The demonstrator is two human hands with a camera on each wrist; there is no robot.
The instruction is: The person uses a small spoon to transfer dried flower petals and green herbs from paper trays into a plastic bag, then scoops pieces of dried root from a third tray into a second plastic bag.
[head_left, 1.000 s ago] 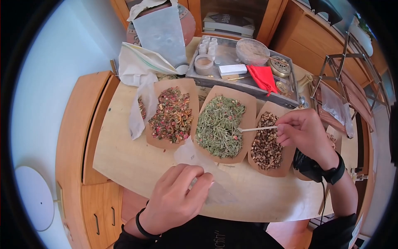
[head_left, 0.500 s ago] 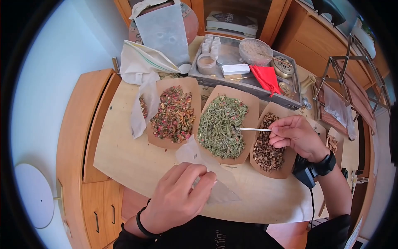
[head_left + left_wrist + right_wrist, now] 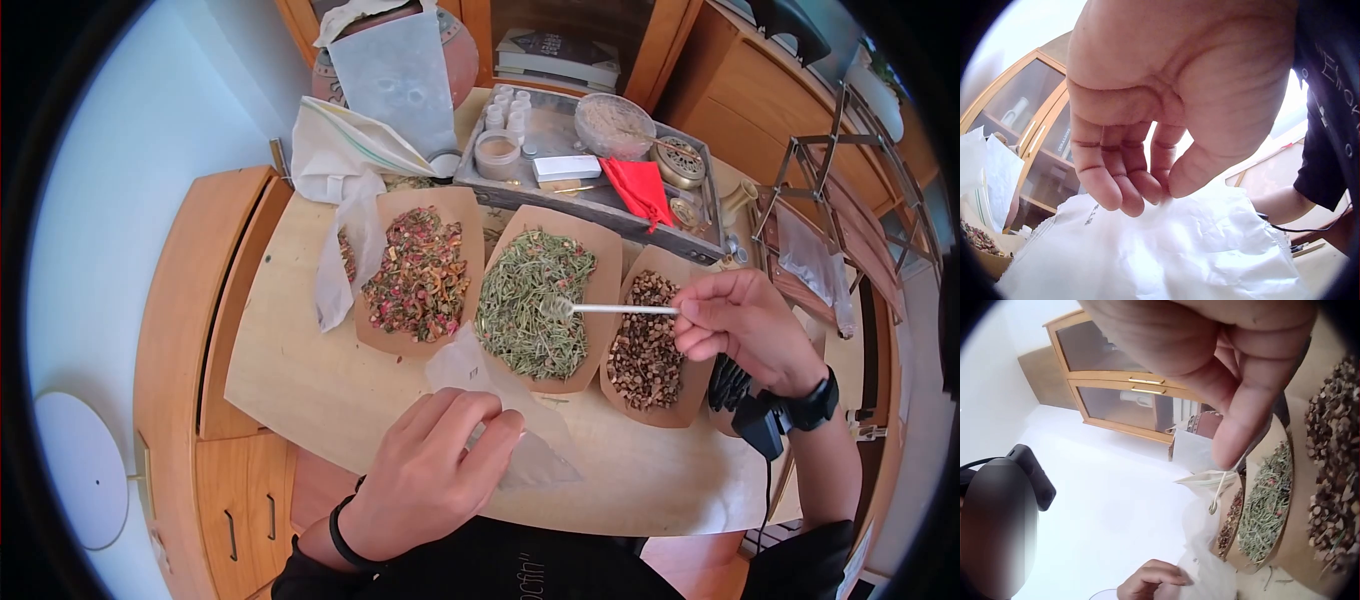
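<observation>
In the head view my right hand (image 3: 745,325) pinches the end of a thin pale handle between thumb and fingers; it belongs to a small spoon (image 3: 625,310). The spoon's clear-looking bowl overlaps the green dried herb (image 3: 535,345) in the middle paper tray (image 3: 598,255). Below the hand sits a tray of chopped brown pieces (image 3: 640,370). At the table's near side my left hand (image 3: 425,470) pinches the top edge of a translucent bag (image 3: 1147,256), its thumb meeting the fingertips. The bag (image 3: 540,445) hangs open-sided toward the trays.
A tray of reddish dried flower mix (image 3: 415,290) stands at left beside another pale bag (image 3: 345,285). Behind is a grey wooden tray (image 3: 590,215) with jars, a red pouch (image 3: 638,188) and a bowl (image 3: 615,122). A folding rack (image 3: 830,190) stands at right.
The right hand moved left, then back right. The spoon's bowl end, hidden or small earlier, now shows clearly over the green herb. The left hand and its bag have stayed nearly still.
</observation>
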